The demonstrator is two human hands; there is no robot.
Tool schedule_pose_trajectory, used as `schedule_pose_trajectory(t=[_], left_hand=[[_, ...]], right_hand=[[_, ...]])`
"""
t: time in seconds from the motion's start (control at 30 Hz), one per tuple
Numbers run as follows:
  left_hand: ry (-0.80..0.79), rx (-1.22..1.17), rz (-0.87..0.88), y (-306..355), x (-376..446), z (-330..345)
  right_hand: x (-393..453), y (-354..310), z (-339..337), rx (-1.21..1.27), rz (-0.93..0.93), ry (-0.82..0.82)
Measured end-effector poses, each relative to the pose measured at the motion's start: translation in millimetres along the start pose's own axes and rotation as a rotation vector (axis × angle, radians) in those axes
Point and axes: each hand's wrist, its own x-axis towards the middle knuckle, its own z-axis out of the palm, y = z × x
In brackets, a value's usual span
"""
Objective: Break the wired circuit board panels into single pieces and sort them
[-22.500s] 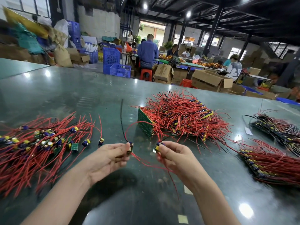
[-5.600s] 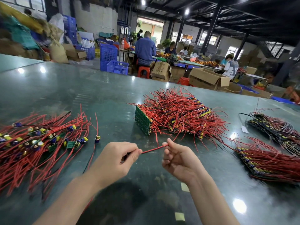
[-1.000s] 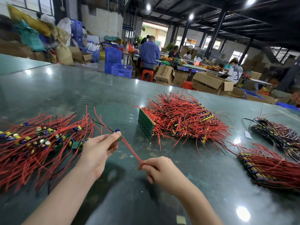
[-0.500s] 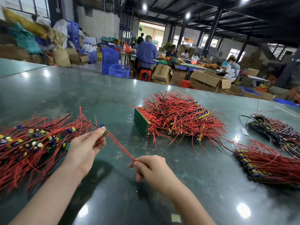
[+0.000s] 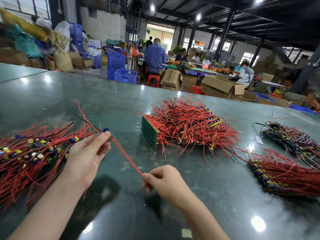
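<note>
Head view: the left hand (image 5: 85,158) is raised above the dark green table (image 5: 52,101), its thumb and fingertips pinching a single small circuit board (image 5: 109,135) that carries a blue capacitor on its far side. From this board a pair of red wires (image 5: 127,155) runs taut, down and to the right, to the right hand (image 5: 163,179), whose thumb and curled fingers pinch the wire ends just above the table surface. A second red lead and a black lead rise from the board up and to the left. To the left of the left hand lies the sorted pile of single boards (image 5: 29,153), with red leads fanned out and yellow and blue components showing; the held board hangs just beside the right edge of this pile. Farther off, at centre, sits the stack of unbroken panels (image 5: 183,129), with one green panel face standing on edge at its left side and red wires spilling over the top. At near right lies a second panel stack (image 5: 284,175), and at far right a darker stack (image 5: 292,139), apart from each other. Beyond the far edge of the table are blue crates (image 5: 121,70), cardboard boxes (image 5: 221,86) and seated workers (image 5: 155,57).
</note>
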Motion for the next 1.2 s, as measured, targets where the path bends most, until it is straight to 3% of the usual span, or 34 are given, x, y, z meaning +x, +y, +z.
schedule_pose_trajectory(t=[0.1,0.2,0.33,0.47,0.53,0.6,0.7,0.77,0.8,0.93,1.03,1.07,1.1,1.2], left_hand=[[-0.005,0.025,0.041,1.2,-7.4,6.2],[0.015,0.051,-0.01,9.2,-7.6,6.6],[-0.092,-0.003,-0.278,33.9,-1.6,1.3],[-0.094,0.04,-0.353,76.6,15.0,-9.5],[-0.065,0.292,-0.318,93.1,25.6,-18.5],[0.035,0.7,-0.174,105.8,39.8,-35.4],[0.06,1.612,0.063,119.0,61.1,-66.0],[0.063,2.112,0.046,118.7,71.8,-81.7],[0.053,2.25,0.008,116.8,75.2,-86.6],[0.061,2.434,-0.046,113.7,74.5,-86.7],[0.175,2.487,0.167,109.6,56.9,-68.6],[0.148,2.47,0.241,102.0,49.3,-60.2],[0.066,2.445,0.337,90.4,42.0,-51.5],[-0.377,2.393,0.526,46.1,22.8,-29.9]], right_hand=[[0.8,-3.7,4.6,-0.202,0.026,0.071],[-0.9,-3.1,6.1,-0.198,-0.045,0.061],[-5.9,-2.1,11.4,0.068,-0.144,0.003],[0.0,3.8,15.5,0.325,-0.08,0.16],[2.3,7.7,16.0,0.336,-0.055,0.199],[3.7,11.3,17.4,0.268,-0.045,0.206],[3.5,12.9,21.4,0.097,-0.07,0.19],[3.8,13.2,23.1,0.017,-0.095,0.181],[4.1,13.1,23.3,-0.012,-0.102,0.183],[5.3,13.4,22.5,-0.084,-0.119,0.212],[7.1,14.9,21.7,-0.113,-0.123,0.229],[7.3,15.7,22.3,-0.125,-0.128,0.232],[7.3,16.3,23.0,-0.135,-0.138,0.237],[6.0,15.9,24.7,-0.165,-0.167,0.26]])
